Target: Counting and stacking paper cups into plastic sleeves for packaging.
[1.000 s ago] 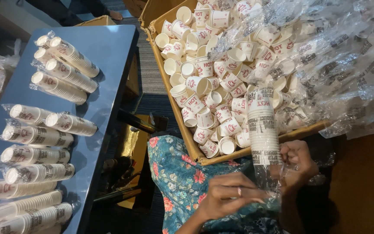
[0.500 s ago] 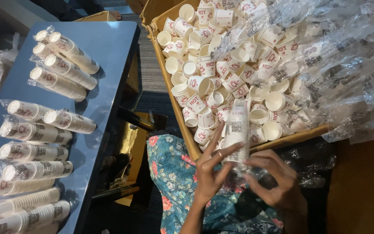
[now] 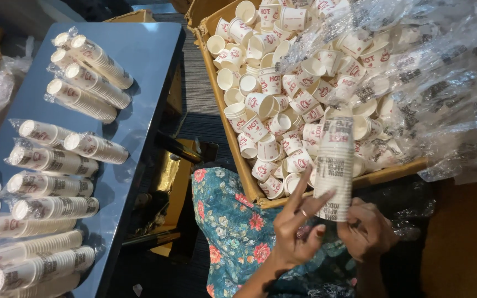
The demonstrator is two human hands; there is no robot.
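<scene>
We hold the bagged stack of paper cups (image 3: 335, 165) upright over the near edge of the cardboard box (image 3: 212, 72), higher than half a second ago, when it stood lower between our palms. Our right hand (image 3: 366, 230) now grips its base, while our left hand (image 3: 299, 226) stays spread, fingertips on the wrapper. Loose cups (image 3: 271, 83) fill the box; finished sleeves (image 3: 92, 146) lie on the blue table (image 3: 150, 60).
</scene>
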